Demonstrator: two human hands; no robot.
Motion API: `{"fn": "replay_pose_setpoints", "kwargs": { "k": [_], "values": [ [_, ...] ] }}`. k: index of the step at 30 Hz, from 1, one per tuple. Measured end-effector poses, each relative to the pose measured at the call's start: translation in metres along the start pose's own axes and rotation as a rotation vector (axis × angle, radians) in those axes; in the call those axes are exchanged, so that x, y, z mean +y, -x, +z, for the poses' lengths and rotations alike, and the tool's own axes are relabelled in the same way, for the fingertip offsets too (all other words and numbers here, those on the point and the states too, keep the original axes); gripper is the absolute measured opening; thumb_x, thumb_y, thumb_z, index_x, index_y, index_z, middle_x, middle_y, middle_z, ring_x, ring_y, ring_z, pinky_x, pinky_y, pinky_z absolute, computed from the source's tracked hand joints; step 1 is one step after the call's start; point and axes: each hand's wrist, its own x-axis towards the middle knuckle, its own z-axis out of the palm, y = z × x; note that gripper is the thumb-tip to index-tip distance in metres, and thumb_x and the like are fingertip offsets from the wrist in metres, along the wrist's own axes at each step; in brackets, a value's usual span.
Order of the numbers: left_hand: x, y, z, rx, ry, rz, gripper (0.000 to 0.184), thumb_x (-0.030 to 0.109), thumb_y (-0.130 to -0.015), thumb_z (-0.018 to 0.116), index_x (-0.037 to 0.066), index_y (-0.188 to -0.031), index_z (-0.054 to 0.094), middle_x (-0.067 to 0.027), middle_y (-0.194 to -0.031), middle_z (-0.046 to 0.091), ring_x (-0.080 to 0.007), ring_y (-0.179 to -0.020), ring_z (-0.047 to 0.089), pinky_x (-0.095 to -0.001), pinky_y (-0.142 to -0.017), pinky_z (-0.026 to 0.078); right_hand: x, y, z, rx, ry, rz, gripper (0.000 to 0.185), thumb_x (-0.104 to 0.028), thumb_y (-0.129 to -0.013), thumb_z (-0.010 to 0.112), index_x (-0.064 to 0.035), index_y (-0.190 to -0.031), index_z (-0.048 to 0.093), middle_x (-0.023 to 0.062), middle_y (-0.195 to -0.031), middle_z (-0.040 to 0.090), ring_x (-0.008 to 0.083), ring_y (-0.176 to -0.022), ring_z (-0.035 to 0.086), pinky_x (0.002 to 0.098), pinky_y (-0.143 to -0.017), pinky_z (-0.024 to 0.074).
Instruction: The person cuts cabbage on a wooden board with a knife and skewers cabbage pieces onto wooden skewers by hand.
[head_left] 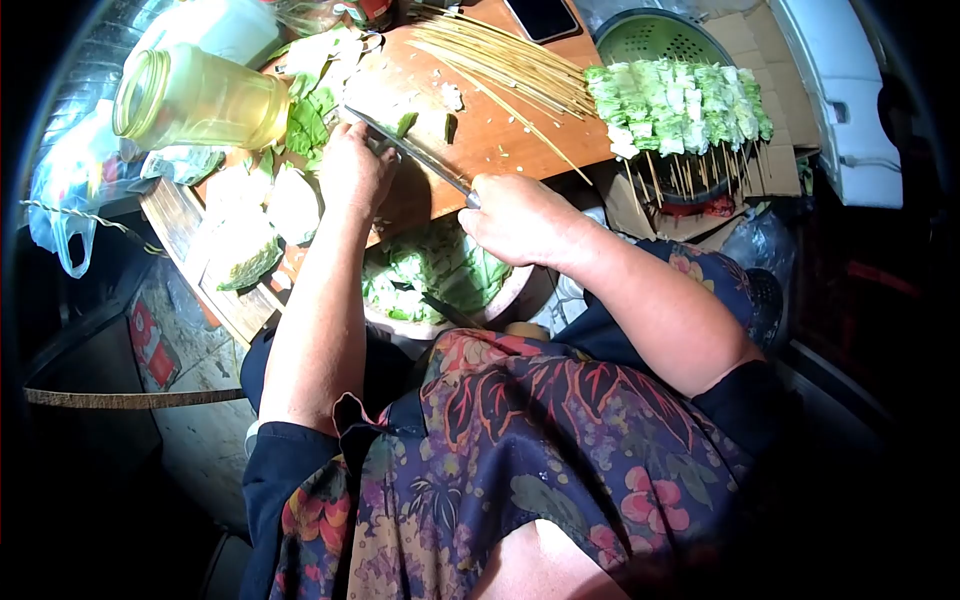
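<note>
My right hand point(520, 215) is wrapped round the handle of a knife point(415, 152). Its long blade points up and left across the orange-brown board point(440, 190). Beside the blade's far end, my left hand point(357, 168) is closed with its fingers bent down; what they hold is hidden. Green leaves point(310, 125) lie just past those fingertips, and small dark green pieces point(408, 124) sit beyond the blade. Below the board's near edge, a basin point(515, 295) holds cut cabbage leaves point(430, 265), with a dark-bladed tool lying in it.
Bare wooden skewers point(500, 65) lie at the back beside a phone point(543, 18). Skewered leaf pieces point(685, 108) rest over a green colander point(660, 40) at right. A jar point(195, 100) of yellowish liquid and cabbage chunks point(245, 250) are at left.
</note>
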Motion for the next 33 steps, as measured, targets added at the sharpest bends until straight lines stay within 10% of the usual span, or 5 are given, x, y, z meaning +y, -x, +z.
{"fn": "replay_pose_setpoints", "kwargs": {
  "k": [14,33],
  "values": [
    [-0.027,0.016,0.010,0.070,0.221,0.009,0.028,0.011,-0.075,0.067,0.010,-0.103,0.068,-0.0121,-0.095,0.057,-0.0197,-0.074,0.060,-0.0317,-0.077,0.051,0.015,-0.023,0.014,0.065,-0.059,0.030,0.032,-0.026,-0.083,0.050,0.0025,-0.093,0.062,0.0248,-0.092,0.065,0.0393,-0.091,0.063,0.0462,-0.082,0.0487],
    [-0.021,0.016,0.002,0.045,0.134,0.006,0.024,0.014,-0.074,0.072,0.005,-0.095,0.068,-0.0117,-0.098,0.064,-0.0281,-0.090,0.063,-0.0363,-0.084,0.049,-0.005,-0.005,0.000,-0.091,0.046,-0.065,0.033,-0.027,-0.083,0.053,0.0054,-0.081,0.061,0.0258,-0.077,0.062,0.0402,-0.080,0.063,0.0448,-0.075,0.0488]
  ]
}}
